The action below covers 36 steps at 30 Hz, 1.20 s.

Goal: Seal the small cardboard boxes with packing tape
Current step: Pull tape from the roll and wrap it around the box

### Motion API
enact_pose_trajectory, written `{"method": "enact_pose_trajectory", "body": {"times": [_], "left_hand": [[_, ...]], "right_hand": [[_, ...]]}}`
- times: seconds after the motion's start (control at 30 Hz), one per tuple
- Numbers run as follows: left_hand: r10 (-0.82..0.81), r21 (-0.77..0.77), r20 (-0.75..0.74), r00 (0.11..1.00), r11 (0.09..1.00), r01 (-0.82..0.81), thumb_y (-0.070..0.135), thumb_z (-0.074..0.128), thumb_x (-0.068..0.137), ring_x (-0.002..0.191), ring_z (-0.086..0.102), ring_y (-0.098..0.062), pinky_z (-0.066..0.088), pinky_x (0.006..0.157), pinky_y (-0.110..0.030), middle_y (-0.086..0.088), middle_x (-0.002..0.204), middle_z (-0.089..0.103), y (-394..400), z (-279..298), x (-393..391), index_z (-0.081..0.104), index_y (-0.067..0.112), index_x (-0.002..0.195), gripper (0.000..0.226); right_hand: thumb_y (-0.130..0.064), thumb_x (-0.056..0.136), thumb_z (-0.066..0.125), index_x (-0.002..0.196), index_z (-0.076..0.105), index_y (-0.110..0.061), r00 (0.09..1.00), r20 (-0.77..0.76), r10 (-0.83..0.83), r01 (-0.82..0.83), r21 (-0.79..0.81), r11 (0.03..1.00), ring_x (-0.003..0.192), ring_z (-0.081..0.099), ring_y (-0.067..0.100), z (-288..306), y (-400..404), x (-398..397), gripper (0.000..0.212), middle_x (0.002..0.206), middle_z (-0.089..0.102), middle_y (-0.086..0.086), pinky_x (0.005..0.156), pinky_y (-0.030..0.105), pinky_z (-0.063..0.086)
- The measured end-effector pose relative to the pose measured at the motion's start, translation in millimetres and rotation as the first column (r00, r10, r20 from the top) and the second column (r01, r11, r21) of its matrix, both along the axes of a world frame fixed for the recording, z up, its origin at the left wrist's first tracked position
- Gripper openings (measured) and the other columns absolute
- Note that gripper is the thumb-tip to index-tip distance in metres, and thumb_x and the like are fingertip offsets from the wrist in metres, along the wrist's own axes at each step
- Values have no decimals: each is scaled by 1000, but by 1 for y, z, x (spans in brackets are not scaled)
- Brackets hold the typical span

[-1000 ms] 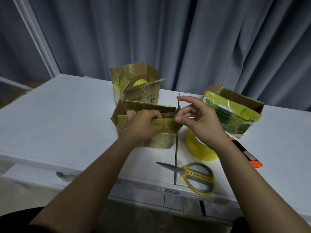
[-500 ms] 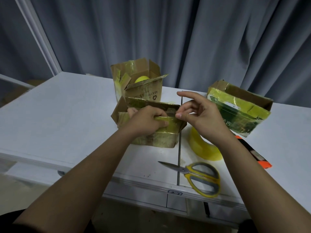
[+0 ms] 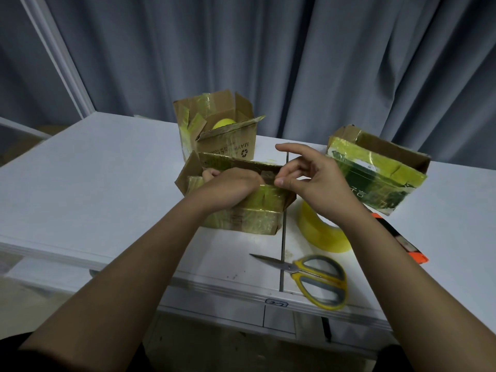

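Observation:
A small cardboard box (image 3: 252, 218) wrapped in yellowish tape sits at the middle of the white table (image 3: 94, 183), its flaps partly open. My left hand (image 3: 228, 189) grips the box's near flap, fingers curled over its edge. My right hand (image 3: 314, 183) pinches the flap's right corner between thumb and middle fingers, with the index finger raised. A roll of yellow packing tape (image 3: 322, 232) lies just right of the box, partly hidden under my right wrist.
An open box (image 3: 230, 140) holding a yellow ball (image 3: 225, 124) stands behind. A third taped box (image 3: 375, 178) lies tilted at the right. Yellow-handled scissors (image 3: 314, 277) rest near the front edge. An orange and black cutter (image 3: 402, 240) lies at the right. Grey curtains hang behind.
Both hands stay on the near box's flap. The left hand has slid slightly lower over the flap; the right hand keeps its pinch at the corner. The camera has tilted a little.

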<state>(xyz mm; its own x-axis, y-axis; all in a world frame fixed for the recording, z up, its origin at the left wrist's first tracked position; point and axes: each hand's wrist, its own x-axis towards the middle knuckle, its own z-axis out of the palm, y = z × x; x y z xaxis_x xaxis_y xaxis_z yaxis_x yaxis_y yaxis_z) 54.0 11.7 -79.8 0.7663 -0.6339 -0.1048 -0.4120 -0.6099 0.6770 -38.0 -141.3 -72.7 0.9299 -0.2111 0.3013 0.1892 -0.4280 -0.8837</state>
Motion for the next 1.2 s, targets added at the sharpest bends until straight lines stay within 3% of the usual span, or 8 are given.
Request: {"method": "enact_pose_trajectory", "body": {"times": [0.23, 0.43, 0.77, 0.87, 0.97, 1.03, 1.07, 1.2], "left_hand": [[-83, -23, 61, 995, 996, 85, 42, 45, 61, 105, 39, -8, -5, 111, -44, 19, 92, 58, 6, -3, 1, 62, 40, 83, 28], [-102, 16, 157, 982, 995, 101, 49, 68, 77, 108, 44, -4, -10, 112, -49, 16, 98, 63, 8, -7, 3, 64, 39, 91, 18], [120, -113, 324, 938, 990, -88, 57, 67, 76, 86, 55, 2, -8, 107, -39, 14, 69, 65, -5, -22, -10, 60, 35, 63, 26], [147, -103, 359, 922, 988, -117, 57, 66, 77, 80, 52, 2, -5, 107, -41, 14, 63, 61, -11, -24, -10, 55, 35, 58, 31], [175, -111, 350, 920, 983, -144, 56, 66, 77, 81, 51, 1, -4, 107, -41, 15, 61, 60, -15, -26, -10, 56, 34, 56, 32], [184, -119, 330, 926, 981, -152, 57, 67, 76, 80, 49, 3, -4, 106, -38, 17, 62, 61, -15, -29, -9, 60, 34, 58, 30], [185, -127, 320, 929, 980, -152, 58, 67, 76, 79, 48, 5, -4, 105, -37, 17, 63, 61, -15, -30, -9, 62, 33, 60, 30], [196, -137, 302, 933, 977, -161, 55, 65, 79, 74, 46, 8, 1, 104, -38, 12, 67, 65, -17, -27, -5, 65, 30, 64, 29]], "right_hand": [[2, 79, 72, 122, 58, -23, 1000, 8, -4, 5, -32, 999, 77, 64, 25, 4, 1, 2, 52, 80, 70, 3, 80, 26, 54], [1, 80, 72, 122, 58, -24, 999, 5, -32, 32, -57, 998, 76, 65, 19, 5, 3, 6, 51, 81, 70, 3, 74, 19, 54], [0, 79, 72, 128, 55, -26, 988, 58, -144, 149, -100, 984, 67, 61, 2, -3, 5, 15, 58, 74, 69, -6, 68, 13, 47], [-9, 81, 71, 142, 38, -34, 957, 118, -264, 288, -286, 914, 78, 63, 4, -9, 13, 13, 73, 81, 68, -12, 72, 23, 49], [-17, 82, 72, 152, 16, -29, 885, 279, -373, 465, -513, 721, 120, 49, 19, -18, 22, 4, 90, 125, 58, -1, 97, 32, 40], [-15, 85, 69, 150, 22, -22, 809, 367, -459, 573, -315, 757, 134, 35, 20, -20, 23, -6, 81, 144, 40, 1, 108, 30, 32], [-12, 88, 64, 145, 33, -20, 777, 394, -491, 573, -120, 811, 128, 43, 17, -21, 25, -13, 66, 138, 46, -1, 104, 27, 37], [1, 89, 48, 95, 62, -14, 862, 293, -414, 255, 456, 853, 76, 63, 15, -39, 54, -29, 21, 82, 67, 3, 71, 24, 51]]}}
